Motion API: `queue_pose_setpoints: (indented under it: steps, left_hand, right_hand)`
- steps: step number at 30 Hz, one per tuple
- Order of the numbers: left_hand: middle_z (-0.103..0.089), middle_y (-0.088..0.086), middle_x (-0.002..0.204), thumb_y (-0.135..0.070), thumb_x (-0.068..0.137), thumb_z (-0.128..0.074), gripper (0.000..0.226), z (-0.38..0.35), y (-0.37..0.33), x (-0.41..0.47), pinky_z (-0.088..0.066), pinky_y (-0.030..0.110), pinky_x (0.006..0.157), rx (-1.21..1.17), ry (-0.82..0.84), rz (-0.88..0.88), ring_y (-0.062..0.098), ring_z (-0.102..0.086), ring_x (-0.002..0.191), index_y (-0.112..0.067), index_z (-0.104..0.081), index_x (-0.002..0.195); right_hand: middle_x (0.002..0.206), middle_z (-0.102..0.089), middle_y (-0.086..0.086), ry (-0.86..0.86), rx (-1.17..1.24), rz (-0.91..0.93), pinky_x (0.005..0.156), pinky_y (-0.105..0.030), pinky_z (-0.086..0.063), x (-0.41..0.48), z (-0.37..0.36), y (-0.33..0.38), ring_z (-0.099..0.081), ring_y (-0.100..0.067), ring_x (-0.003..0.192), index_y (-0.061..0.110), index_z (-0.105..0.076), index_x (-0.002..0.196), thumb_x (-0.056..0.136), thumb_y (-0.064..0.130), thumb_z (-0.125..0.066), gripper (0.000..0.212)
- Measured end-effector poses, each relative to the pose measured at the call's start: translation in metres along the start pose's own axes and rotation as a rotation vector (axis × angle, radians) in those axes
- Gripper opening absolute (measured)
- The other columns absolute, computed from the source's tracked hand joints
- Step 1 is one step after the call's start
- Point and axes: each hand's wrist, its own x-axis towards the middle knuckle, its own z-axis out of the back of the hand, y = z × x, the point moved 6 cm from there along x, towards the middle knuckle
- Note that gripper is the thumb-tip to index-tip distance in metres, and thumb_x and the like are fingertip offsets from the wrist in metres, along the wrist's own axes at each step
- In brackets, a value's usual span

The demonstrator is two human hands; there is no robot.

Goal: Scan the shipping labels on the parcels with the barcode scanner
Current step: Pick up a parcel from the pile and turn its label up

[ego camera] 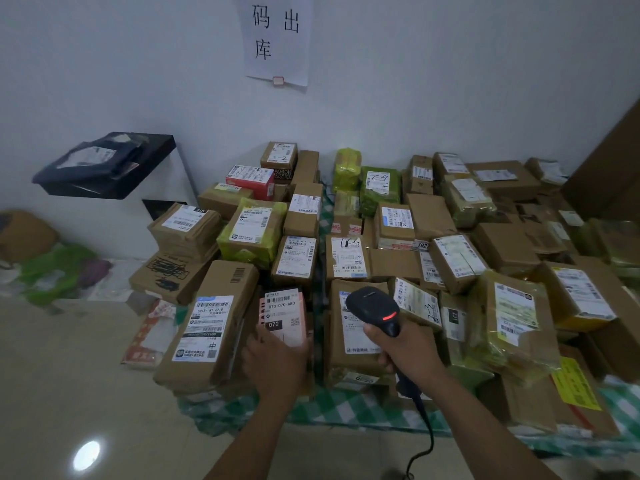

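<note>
My right hand (403,348) grips the handle of a black barcode scanner (375,308); a red light glows on its head and its cord hangs down toward the floor. My left hand (277,358) holds the near end of a small pink parcel (284,315) with a white label reading 070-070-A80. The scanner sits just right of that parcel, over a brown parcel (349,327) with a white label. Many labelled brown and green parcels cover the surface.
A green-checked cloth (332,408) lies under the parcel pile. A long brown box (207,327) sits left of the pink parcel. A black tray (107,168) on a white stand is at the back left. Tiled floor (69,393) lies at left. A paper sign (277,39) hangs on the wall.
</note>
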Motion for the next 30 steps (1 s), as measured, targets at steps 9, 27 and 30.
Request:
queue_pose_setpoints:
  steps: [9,27,30]
  left_hand:
    - [-0.032,0.017,0.144,-0.064,0.064,-0.08,0.121,-0.016,0.013,0.016,-0.04,0.046,0.104,-0.125,0.252,0.159,0.035,-0.034,0.133,-0.004,-0.014,0.146]
    - [-0.059,-0.001,0.114,-0.026,0.08,-0.078,0.048,0.071,-0.019,-0.032,-0.056,0.019,0.065,-0.888,0.03,-0.079,0.009,-0.065,0.092,-0.029,-0.042,0.111]
    - [-0.064,-0.001,0.101,-0.026,0.09,-0.069,0.028,0.081,-0.008,-0.031,-0.051,0.015,0.055,-0.946,0.102,-0.024,0.006,-0.066,0.081,-0.028,-0.044,0.102]
  right_hand:
    - [0.068,-0.071,-0.011,0.034,0.038,-0.035,0.052,-0.025,-0.049,-0.003,-0.011,-0.002,-0.062,-0.016,0.051,0.022,-0.062,0.098,0.088,0.042,-0.067,0.024]
    - [0.087,-0.073,0.001,0.053,0.436,0.0,0.083,-0.039,-0.054,-0.022,-0.042,0.053,-0.068,-0.022,0.086,0.025,-0.063,0.094,0.087,0.037,-0.066,0.015]
    - [0.09,-0.073,-0.001,0.052,0.477,0.012,0.086,-0.044,-0.054,-0.028,-0.042,0.057,-0.067,-0.025,0.089,0.022,-0.064,0.099,0.082,0.039,-0.066,0.025]
